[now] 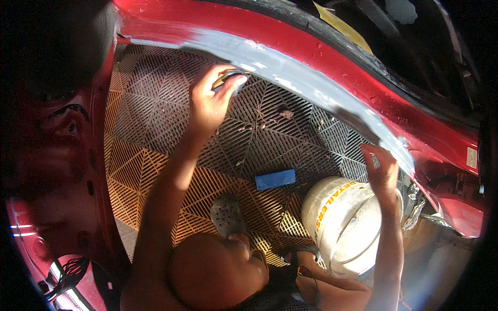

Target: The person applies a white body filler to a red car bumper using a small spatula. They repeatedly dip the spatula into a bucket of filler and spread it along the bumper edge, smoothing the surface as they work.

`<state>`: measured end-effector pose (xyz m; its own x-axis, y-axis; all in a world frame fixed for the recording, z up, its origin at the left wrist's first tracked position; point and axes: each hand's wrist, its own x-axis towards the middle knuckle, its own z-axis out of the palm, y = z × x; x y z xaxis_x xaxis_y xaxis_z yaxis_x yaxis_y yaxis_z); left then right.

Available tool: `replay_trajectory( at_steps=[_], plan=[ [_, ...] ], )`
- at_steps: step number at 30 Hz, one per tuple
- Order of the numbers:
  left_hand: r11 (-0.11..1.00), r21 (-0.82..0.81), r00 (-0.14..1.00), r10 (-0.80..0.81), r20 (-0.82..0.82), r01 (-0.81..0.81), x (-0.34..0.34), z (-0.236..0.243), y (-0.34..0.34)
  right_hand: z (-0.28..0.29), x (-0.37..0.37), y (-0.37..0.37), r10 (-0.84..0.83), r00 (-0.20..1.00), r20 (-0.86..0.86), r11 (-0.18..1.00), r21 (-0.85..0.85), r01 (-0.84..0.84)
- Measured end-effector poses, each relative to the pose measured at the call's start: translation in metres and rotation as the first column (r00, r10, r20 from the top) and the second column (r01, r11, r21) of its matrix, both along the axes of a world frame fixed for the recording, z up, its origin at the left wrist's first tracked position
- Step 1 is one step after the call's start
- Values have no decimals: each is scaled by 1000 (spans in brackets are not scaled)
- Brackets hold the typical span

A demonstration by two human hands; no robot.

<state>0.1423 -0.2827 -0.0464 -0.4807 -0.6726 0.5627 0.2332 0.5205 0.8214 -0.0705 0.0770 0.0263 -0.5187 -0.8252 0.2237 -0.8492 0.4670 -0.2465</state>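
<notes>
My left hand (212,96) is closed on a small dark and yellow pad (232,78), just below the grey patched strip (275,65) along the red car's sill. My right hand (380,168), fingers loosely curled and apart, is at the lower edge of that strip, above a white bucket (337,233); no held object shows in it. A blue rectangular block (275,179) lies on the grated floor mat between my hands.
Red bodywork (62,171) with cables runs down the left. A yellow tape piece (342,28) sits along the dark upper edge. My bent knee and a grey perforated clog (228,210) are below, on black and orange floor tiles (150,114) scattered with debris.
</notes>
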Motion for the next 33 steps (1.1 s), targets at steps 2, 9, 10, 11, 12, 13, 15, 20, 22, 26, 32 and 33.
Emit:
replay_trajectory(
  at_steps=[2,9,10,11,12,13,15,20,22,26,32,33],
  plan=[
    [800,-599,993,59,100,13,-5,12,-34,-14,-27,46,-127,991,32,992,28,126],
    [590,-804,982,101,158,69,-20,21,-65,-14,-16,37,-318,929,190,944,-29,330],
    [603,-796,986,85,140,62,-16,24,-65,-13,-14,36,-350,913,212,931,-26,363],
    [592,-806,982,141,127,19,-16,19,-66,-13,-13,35,-380,895,235,918,-23,396],
    [583,-812,982,137,131,27,-18,15,-63,-12,-17,35,-347,910,227,932,-22,361],
    [578,-815,983,127,136,38,-24,20,-53,-12,-17,39,-340,915,217,937,-9,350],
    [590,-805,989,71,128,61,-30,23,-60,-11,-15,37,-379,899,218,922,12,386],
    [550,-833,982,117,146,58,-24,20,-65,-11,-14,36,-433,869,238,896,13,443],
    [554,-826,984,64,168,105,-25,21,-63,-10,-16,40,-457,864,214,888,49,457],
    [518,-855,973,193,127,9,-14,20,-81,-8,-15,36,-409,886,219,910,17,415],
    [655,-755,991,97,91,5,-17,-3,-75,-10,-16,39,-354,913,202,933,9,360],
    [670,-741,984,159,85,-44,-12,-8,-82,-9,-15,36,-352,911,214,934,14,357]
  ],
)
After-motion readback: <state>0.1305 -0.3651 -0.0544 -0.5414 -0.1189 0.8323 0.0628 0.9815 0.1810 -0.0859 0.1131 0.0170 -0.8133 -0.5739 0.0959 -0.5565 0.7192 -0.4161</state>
